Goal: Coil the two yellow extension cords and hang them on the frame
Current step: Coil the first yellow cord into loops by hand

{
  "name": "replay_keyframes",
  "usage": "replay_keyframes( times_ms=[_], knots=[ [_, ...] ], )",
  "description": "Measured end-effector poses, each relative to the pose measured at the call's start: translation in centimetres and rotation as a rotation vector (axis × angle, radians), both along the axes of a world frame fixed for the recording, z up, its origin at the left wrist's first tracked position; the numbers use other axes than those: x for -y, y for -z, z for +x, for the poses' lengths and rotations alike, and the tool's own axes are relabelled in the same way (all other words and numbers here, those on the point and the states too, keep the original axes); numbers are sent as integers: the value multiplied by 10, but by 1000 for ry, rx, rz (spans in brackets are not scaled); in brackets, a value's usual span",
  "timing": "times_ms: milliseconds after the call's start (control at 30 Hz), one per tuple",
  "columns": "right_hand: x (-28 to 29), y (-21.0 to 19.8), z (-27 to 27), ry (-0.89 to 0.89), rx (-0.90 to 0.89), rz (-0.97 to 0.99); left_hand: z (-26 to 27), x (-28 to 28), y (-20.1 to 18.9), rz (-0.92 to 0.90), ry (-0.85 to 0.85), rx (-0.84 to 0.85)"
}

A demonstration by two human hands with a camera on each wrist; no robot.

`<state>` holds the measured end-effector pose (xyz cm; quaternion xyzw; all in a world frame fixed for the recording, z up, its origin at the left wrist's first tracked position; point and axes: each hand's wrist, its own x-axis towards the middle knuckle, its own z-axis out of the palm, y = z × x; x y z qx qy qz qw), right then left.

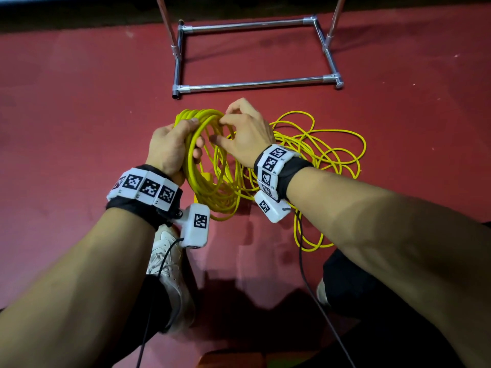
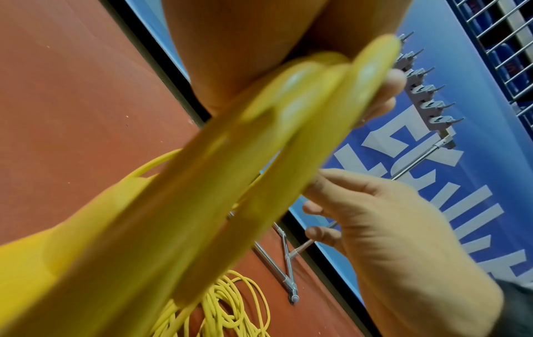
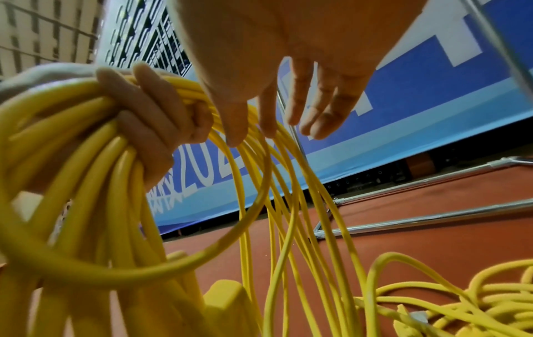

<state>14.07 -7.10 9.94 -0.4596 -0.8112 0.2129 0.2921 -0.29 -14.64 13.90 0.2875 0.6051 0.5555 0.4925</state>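
A red floor (image 1: 79,115) lies under both hands. Beyond them a blue banner (image 3: 403,91) with white lettering stands along the floor's far edge. Nearer than the left wrist a white shoe (image 1: 166,266) rests on the floor. A wire grid (image 2: 501,57) stands beyond the left hand, past the banner.

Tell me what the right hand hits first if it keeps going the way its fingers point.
Likely the coiled yellow cord: the right hand already has its fingertips at the loops. Beyond them lies the frame's base, though depth is unclear.
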Motion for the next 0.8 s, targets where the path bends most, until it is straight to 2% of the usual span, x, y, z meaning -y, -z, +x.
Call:
replay_keyframes(
  times_ms=[167, 367, 567, 700, 800],
  knots=[
    [-2, 4, 0, -6, -103, -13, 1, 0, 0, -12, 33, -58],
    [-1, -9, 5, -139, -314, 48, 0, -1, 4, -17, 38, -143],
    [-10, -21, 5, -364, -180, 56, -1, 2, 3, -16, 31, -115],
    [-17, -31, 8, -398, -107, 88, -4, 0, 3, -41, -36, -114],
    [-21, -38, 12, -373, -157, 57, -10, -2, 3, -60, -108, -104]
  ],
)
